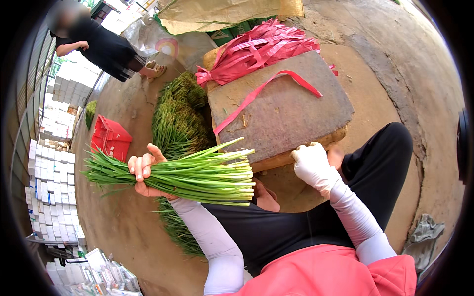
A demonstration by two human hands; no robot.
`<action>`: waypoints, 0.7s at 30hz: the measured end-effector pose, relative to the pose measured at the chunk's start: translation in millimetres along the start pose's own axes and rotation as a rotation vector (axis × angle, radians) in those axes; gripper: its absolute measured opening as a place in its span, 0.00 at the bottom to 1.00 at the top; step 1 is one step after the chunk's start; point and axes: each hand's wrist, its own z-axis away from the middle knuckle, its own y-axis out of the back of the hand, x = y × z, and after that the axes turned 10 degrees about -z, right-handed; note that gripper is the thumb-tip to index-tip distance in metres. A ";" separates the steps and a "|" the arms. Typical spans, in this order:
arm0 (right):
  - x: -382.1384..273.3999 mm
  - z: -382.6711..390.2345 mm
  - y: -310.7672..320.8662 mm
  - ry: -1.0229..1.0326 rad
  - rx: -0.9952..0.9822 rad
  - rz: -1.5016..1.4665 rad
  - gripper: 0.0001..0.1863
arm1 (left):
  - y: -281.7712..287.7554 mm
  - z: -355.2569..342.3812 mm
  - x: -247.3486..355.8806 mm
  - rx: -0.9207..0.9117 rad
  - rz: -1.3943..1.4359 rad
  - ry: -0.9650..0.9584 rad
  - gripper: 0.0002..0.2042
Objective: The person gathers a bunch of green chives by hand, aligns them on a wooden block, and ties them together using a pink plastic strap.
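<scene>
My left hand (pixel 144 167) grips a bunch of long green leafy stalks (pixel 212 170), held horizontally with pale cut ends to the right. My right hand (pixel 308 158), in a white covering, is curled closed near the front edge of a worn, stained block (pixel 281 113); what it holds, if anything, is hidden. A loose red strip (pixel 247 101) lies across the block's top. A large bundle of red strips (pixel 261 49) rests at its back. A heap of similar green stalks (pixel 175 118) lies left of the block, extending under my raised left hand.
Another person (pixel 103 47) in dark clothing stands at the upper left. A red crate (pixel 111 138) sits left of the heap, with stacks of white boxes (pixel 52 192) along the left side. A crumpled grey sheet (pixel 424 237) lies at lower right. My bent legs flank the block's near side.
</scene>
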 end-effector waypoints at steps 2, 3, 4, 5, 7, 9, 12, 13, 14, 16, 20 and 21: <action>-26.9 -8.0 22.8 -0.314 -0.064 -0.874 0.10 | 1.8 -0.2 3.4 0.003 -0.006 -0.009 0.09; -36.9 -12.8 39.4 -0.374 -0.160 -1.144 0.13 | 2.3 3.5 5.2 0.015 -0.010 -0.011 0.10; -40.1 -16.4 39.4 -0.194 -0.133 -1.200 0.13 | -1.1 2.7 0.1 0.012 0.005 0.009 0.10; -42.8 -19.2 38.2 -0.013 -0.103 -1.249 0.14 | -4.7 1.9 -5.4 0.009 0.019 0.028 0.10; -54.4 -29.2 33.7 0.103 -0.177 -1.398 0.16 | -9.4 0.1 -17.5 -0.023 0.059 0.065 0.10; -70.0 -45.0 24.8 -0.111 -0.309 -1.537 0.16 | -20.8 -2.8 -25.1 0.073 -0.087 0.155 0.11; -58.6 -42.3 37.6 -0.070 -0.111 -1.292 0.17 | -33.1 1.0 -29.5 0.285 -0.281 0.286 0.12; -57.3 -45.0 45.6 -0.148 -0.028 -1.132 0.17 | -31.8 2.0 -30.1 0.366 -0.264 0.368 0.11; -53.6 -46.1 54.4 -0.133 0.042 -1.115 0.16 | -29.5 2.7 -30.5 0.447 -0.245 0.452 0.10; -49.5 -48.3 62.1 -0.151 0.065 -1.094 0.16 | -15.9 6.5 -26.3 0.513 -0.254 0.493 0.06; -0.4 -46.8 48.6 -0.218 0.229 -1.474 0.09 | -3.3 9.9 -15.7 0.529 -0.253 0.444 0.04; 17.1 -42.4 51.0 -0.233 0.255 -1.545 0.07 | -4.1 6.8 -14.2 0.515 -0.247 0.425 0.04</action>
